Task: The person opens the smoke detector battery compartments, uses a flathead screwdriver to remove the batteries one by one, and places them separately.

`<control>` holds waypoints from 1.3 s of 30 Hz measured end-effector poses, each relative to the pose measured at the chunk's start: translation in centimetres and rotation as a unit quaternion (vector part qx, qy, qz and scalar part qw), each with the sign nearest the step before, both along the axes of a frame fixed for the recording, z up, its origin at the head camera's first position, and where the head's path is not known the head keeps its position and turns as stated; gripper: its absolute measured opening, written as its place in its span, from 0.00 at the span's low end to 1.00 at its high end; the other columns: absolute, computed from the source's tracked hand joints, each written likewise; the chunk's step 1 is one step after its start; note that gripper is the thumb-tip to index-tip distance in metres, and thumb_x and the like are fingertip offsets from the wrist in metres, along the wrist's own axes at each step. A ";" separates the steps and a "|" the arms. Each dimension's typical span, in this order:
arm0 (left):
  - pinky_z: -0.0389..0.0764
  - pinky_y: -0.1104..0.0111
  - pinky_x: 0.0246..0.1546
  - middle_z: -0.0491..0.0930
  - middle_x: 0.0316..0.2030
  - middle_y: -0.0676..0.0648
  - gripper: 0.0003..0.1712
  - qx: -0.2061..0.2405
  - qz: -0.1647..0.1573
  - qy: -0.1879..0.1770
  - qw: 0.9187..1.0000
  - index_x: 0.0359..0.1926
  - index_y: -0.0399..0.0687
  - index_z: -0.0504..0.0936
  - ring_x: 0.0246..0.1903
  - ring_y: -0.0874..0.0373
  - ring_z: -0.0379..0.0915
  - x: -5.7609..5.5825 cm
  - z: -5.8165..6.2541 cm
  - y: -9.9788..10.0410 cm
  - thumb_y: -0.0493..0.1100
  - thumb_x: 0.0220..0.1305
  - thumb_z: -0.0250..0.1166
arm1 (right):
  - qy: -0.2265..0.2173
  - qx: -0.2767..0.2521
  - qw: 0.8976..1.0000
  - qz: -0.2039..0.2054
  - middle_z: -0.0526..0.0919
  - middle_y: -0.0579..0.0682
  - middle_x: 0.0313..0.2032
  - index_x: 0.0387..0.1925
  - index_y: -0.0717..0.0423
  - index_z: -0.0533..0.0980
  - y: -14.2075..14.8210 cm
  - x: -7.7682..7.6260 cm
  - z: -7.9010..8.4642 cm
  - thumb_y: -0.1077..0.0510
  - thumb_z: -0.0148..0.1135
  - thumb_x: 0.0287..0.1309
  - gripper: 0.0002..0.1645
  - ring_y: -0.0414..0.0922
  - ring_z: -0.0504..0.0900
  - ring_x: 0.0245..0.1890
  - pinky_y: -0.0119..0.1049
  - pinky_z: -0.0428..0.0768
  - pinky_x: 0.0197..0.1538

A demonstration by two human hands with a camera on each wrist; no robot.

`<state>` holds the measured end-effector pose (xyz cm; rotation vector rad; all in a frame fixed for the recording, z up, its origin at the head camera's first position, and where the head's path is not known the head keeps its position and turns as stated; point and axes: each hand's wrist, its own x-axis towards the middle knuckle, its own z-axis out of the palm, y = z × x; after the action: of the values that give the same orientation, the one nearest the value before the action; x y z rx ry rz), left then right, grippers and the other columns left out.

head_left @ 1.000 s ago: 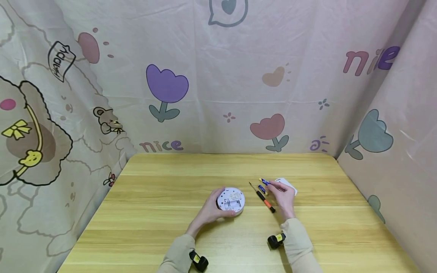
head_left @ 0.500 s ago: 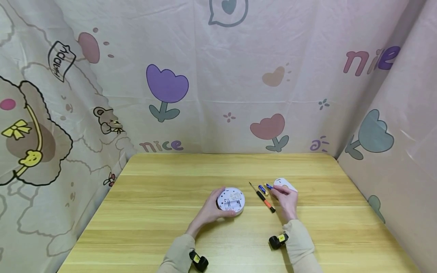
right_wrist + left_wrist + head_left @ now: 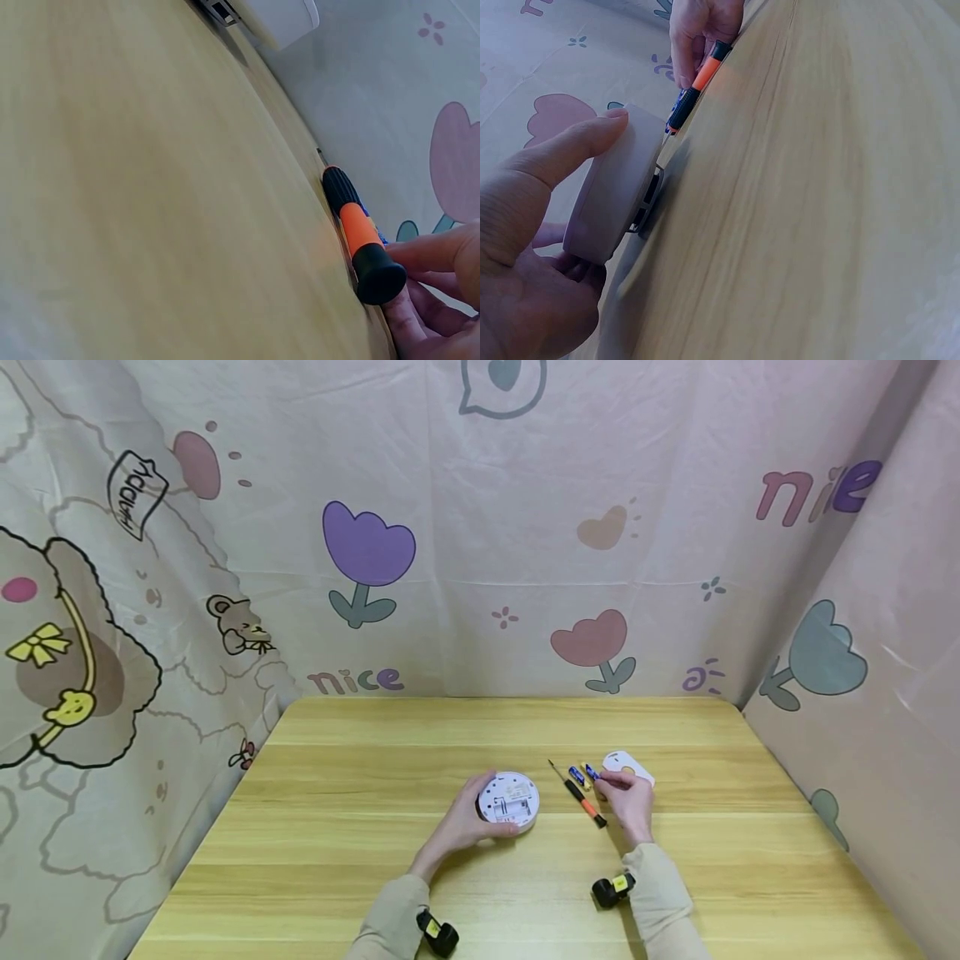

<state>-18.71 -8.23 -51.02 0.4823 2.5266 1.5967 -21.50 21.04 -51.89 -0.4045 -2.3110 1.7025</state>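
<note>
In the head view my left hand grips a round white device by its rim, thumb at the near side. Its upturned face shows a battery compartment with no battery seen inside. The left wrist view shows the device edge-on, tilted, with a bracket-like part underneath. My right hand pinches the near end of a blue battery low at the table. Alongside it lies a second blue battery. A screwdriver with a black and orange handle lies left of this hand, its tip pointing away.
Just beyond the right hand lies a white plate-like piece, partly covered by the fingers. Everything lies on a wooden table. Patterned cloth hangs behind and at both sides. A black camera sits at the right wrist.
My right hand has moved a little right and lowered the pinched battery beside the other battery. The left hand and the round device have stayed in place.
</note>
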 end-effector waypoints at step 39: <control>0.50 0.35 0.76 0.57 0.75 0.30 0.61 0.046 -0.017 -0.027 0.998 0.78 0.37 0.51 0.74 0.31 0.54 0.2 0.1 -0.1 0.41 0.49 0.77 | -0.009 -0.014 0.999 0.041 0.89 0.62 0.39 0.49 0.74 0.81 0.3 0.2 0.3 0.69 0.68 0.56 0.18 0.27 0.81 0.26 0.20 0.81 0.33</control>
<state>-18.53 -8.33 -50.89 0.4828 2.4021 1.6969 -21.30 21.39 -51.57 -0.3363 -2.3499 1.7772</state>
